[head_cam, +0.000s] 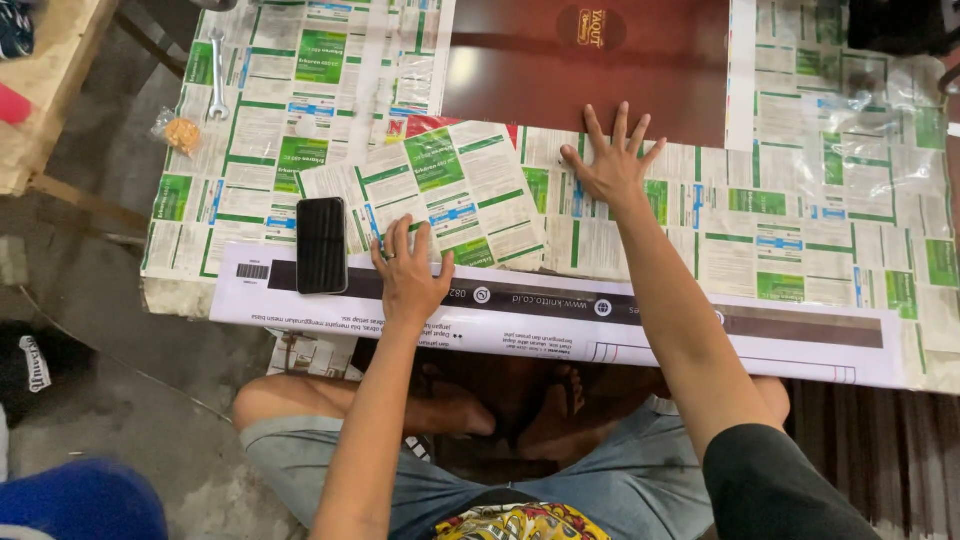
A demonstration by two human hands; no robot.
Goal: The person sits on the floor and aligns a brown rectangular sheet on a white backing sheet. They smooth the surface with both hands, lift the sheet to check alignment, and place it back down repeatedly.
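My left hand [408,270] rests flat, fingers together, across the edge of a loose green-and-white printed sheet [440,190] and a long white printed board [560,320] at the table's near edge. My right hand [612,160] lies flat with fingers spread on the printed sheets [800,230] that cover the table, just below a dark red-brown panel [590,60]. Neither hand holds anything. A black phone [321,245] lies face up just left of my left hand.
A metal wrench [217,75] and a small plastic bag with something orange inside [178,132] lie at the table's far left. A wooden bench [45,80] stands at the upper left. My crossed legs and bare feet [500,410] are under the table edge.
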